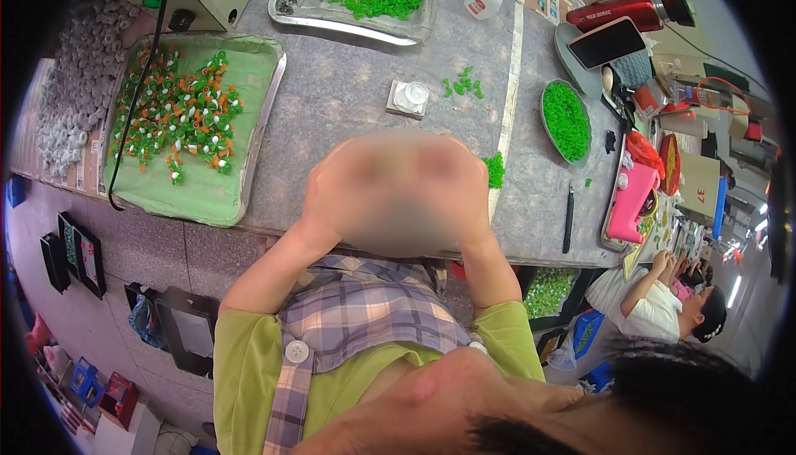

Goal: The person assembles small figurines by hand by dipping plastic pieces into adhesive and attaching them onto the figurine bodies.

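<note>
Both of my hands meet over the near edge of the grey worktable (pixel 332 74). My left hand (pixel 325 183) and my right hand (pixel 471 183) lie close together, but a blur covers the fingers and whatever is between them. Just beyond them sits a small whitish block (pixel 406 98) with a round, shiny top. A few loose green plastic pieces (pixel 464 84) are scattered to its right. Beside my right hand is a small heap of green pieces (pixel 495 171), partly hidden by that hand.
On the left stands a green-lined tray (pixel 211 206) of green, orange and white parts. A metal tray (pixel 356 31) of green pieces is at the back. To the right are a dish of green pieces (pixel 566 122), a black pen-like tool (pixel 569 219) and a phone (pixel 607 42).
</note>
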Tool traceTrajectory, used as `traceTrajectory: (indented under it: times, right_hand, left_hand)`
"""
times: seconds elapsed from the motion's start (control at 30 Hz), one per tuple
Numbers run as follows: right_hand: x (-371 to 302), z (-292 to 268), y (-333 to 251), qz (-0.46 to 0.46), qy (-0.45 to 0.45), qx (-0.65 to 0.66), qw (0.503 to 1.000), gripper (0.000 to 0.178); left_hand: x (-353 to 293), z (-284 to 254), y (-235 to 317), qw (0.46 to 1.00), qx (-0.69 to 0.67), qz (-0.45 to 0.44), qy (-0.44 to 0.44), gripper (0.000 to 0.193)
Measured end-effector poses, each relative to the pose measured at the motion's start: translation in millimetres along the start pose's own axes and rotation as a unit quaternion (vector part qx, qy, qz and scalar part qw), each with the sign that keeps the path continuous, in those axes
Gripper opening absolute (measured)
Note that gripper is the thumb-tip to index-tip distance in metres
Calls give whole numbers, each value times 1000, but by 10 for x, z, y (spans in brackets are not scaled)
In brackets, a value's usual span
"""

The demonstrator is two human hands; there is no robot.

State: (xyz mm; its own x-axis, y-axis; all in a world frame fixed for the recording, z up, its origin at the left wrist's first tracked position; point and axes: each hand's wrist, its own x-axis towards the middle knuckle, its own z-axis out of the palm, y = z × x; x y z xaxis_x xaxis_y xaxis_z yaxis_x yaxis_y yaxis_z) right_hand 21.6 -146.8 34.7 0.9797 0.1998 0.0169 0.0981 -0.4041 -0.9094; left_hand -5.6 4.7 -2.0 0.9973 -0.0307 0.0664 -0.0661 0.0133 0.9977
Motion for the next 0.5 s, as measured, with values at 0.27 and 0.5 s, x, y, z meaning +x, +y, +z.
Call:
traceTrajectory:
  times: [0.27, 0.5]
  right_hand:
    - [-48, 41, 101, 167, -39, 267, 948, 9]
    - [-72, 10, 164, 179, -43, 276, 943, 9]
  left_hand:
    - [-42, 56, -3, 1000, 3, 11, 22, 29]
    - [-30, 103, -13, 1000, -9, 4, 13, 28]
